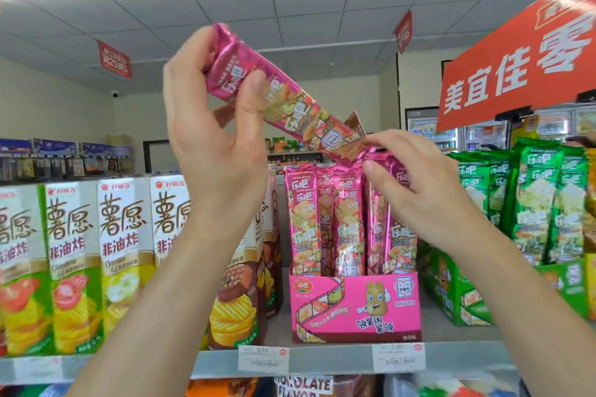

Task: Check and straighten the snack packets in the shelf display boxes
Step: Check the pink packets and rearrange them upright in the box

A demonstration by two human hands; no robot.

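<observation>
A long grey metal shelf [329, 361] is carrying everything at chest height. A row of tall white-and-green cardboard crisp boxes [74, 267] is standing upright along its left part. A tall brown cardboard crisp box [245, 293] is standing just beside them. Up on the right, an orange-red hanging banner with white characters [522, 64] is sloping across the corner.

On the right of the shelf, a green cardboard display box [451, 293] is holding upright green foil snack packets [535, 203]. Between it and the brown box, a pink cardboard display box with a cartoon potato on its front [354, 309] is sitting square to the shelf edge. It is holding a row of upright pink foil snack packets [345, 222], their tops sticking out well above its low front wall.

One long pink foil snack packet [290, 103] is being held in the air above that box. It is tilting, with its upper end to the left and its lower end just over the upright row.

The left-hand grip [213, 145] is closing round the upper half, thumb lying across the printed front and fingers curling behind. The right-hand grip [419, 184] is pinching the lower crimped end between thumb and forefinger.

Two white paper price tags [263, 359] are sitting on the shelf's front edge.
</observation>
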